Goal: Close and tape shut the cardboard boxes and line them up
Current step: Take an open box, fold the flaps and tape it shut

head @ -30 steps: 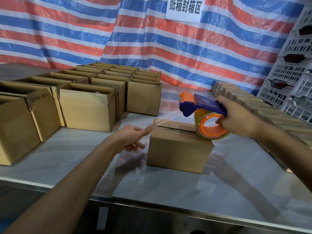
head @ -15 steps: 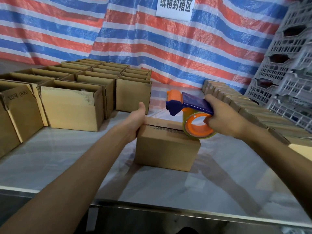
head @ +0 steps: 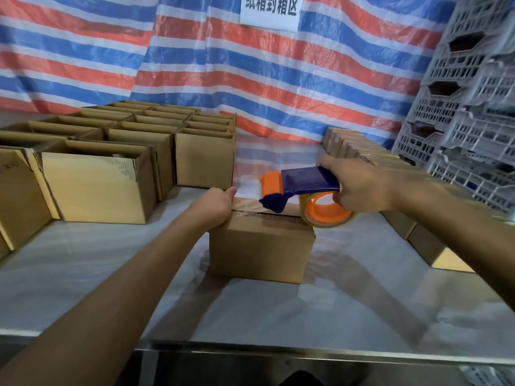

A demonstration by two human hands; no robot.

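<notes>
Fingers of left hand [head: 214,207] were hidden behind the box [head: 259,252] corner. Box sat centre frame on the counter [head: 111,288]; left hand gripped its upper-left edge, right hand [head: 359,188] wrapped round the tape dispenser [head: 303,185] over its top.

The tape dispenser [head: 306,182] in the right hand [head: 359,188] is dark blue with an orange front and core, its roll clear yellowish. The box [head: 259,252] under the left hand [head: 214,206] is plain brown cardboard, as are the open boxes [head: 94,188] to that hand's left. Beyond both hands hangs a tarp [head: 195,65] striped red, blue and white. Its sign [head: 269,8] is white, lettered black.
</notes>
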